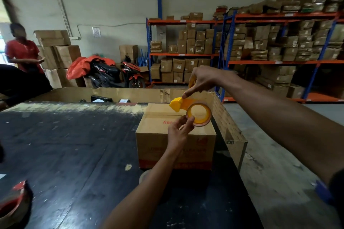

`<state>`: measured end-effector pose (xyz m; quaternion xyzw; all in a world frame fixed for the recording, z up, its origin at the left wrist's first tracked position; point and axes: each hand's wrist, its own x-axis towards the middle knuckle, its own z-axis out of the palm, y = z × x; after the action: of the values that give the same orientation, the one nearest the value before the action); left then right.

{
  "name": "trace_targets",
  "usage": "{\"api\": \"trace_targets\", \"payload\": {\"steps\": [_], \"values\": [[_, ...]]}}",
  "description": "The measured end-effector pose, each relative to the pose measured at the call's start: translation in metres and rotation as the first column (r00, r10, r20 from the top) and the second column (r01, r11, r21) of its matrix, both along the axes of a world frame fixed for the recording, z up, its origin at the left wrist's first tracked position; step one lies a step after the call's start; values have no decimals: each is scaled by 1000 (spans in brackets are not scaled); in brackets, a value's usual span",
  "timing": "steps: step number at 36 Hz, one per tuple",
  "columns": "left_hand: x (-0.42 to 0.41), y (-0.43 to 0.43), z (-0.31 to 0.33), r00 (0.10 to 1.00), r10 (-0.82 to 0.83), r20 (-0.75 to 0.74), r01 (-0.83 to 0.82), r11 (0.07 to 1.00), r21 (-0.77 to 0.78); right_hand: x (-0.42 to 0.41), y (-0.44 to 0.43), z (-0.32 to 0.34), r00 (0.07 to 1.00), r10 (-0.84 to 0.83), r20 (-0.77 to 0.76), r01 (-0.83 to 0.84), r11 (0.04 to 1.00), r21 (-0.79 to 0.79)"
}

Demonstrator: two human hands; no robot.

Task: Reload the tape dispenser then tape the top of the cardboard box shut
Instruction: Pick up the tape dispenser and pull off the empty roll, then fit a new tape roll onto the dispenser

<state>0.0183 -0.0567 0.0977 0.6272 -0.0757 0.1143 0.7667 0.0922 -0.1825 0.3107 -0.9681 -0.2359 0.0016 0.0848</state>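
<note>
A yellow tape dispenser hangs above the cardboard box, which stands on the dark table near its right edge. My right hand grips the dispenser's handle from above, index finger stretched along its body. A clear tape roll sits on the dispenser's yellow hub. My left hand pinches the roll's near left rim with thumb and fingers. The box's top flaps are folded down, with red print on the top and front.
A red and black tape dispenser lies at the table's near left corner. Cardboard walls edge the table at the back and right. A person in a red shirt stands far left. A scooter and shelving stand behind.
</note>
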Motion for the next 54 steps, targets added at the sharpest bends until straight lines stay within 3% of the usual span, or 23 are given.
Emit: {"api": "trace_targets", "payload": {"steps": [5, 8, 11, 14, 16, 19, 23, 28, 34, 40, 47, 50, 52, 54], "values": [[-3, 5, -10, 999, 27, 41, -31, 996, 85, 7, -3, -7, 999, -19, 30, 21, 997, -75], [-7, 7, -17, 1000, -7, -11, 8, 993, 120, 11, -10, -9, 1000, -26, 15, 26, 999, -35], [-15, 8, -37, 981, -141, -135, 154, 984, 90, 14, -17, -9, 1000, -25, -16, 26, 999, 28], [-21, 9, -65, 875, -355, -329, 397, 915, 68, 17, -21, -11, 999, -24, -23, 25, 999, 44], [-22, 9, -84, 809, -412, -420, 487, 869, 87, 19, -24, -12, 999, -21, -27, 22, 998, 67], [-22, 3, -112, 764, -316, -562, 480, 860, 170, 19, -27, -14, 1000, -4, -26, 6, 996, 85], [-9, 2, -148, 748, -11, -664, 383, 824, 418, 19, -27, -18, 1000, -3, -27, 5, 998, 66], [0, 2, -177, 748, 247, -615, 336, 658, 674, 16, -24, -24, 999, 27, -38, -24, 997, 74], [-16, -7, -169, 790, 349, -505, 249, 569, 783, 13, -18, -32, 998, 44, -52, -40, 997, 67], [-14, 0, -177, 841, 329, -429, 198, 551, 810, 7, -8, -41, 998, 56, -39, -54, 997, 61], [-34, 46, -149, 932, 346, -104, -69, 452, 890, 4, 13, -51, 998, 59, -38, -58, 998, 34], [-42, 76, -151, 917, 395, 63, -202, 321, 925, 5, 21, -56, 996, 64, -59, -62, 998, 32], [-47, 94, -155, 909, 417, 13, -129, 252, 959, 4, 26, -59, 995, 72, -66, -70, 997, 36], [-51, 112, -162, 899, 410, -154, 23, 307, 951, 3, 31, -61, 995, 78, -63, -75, 996, 42]]}}
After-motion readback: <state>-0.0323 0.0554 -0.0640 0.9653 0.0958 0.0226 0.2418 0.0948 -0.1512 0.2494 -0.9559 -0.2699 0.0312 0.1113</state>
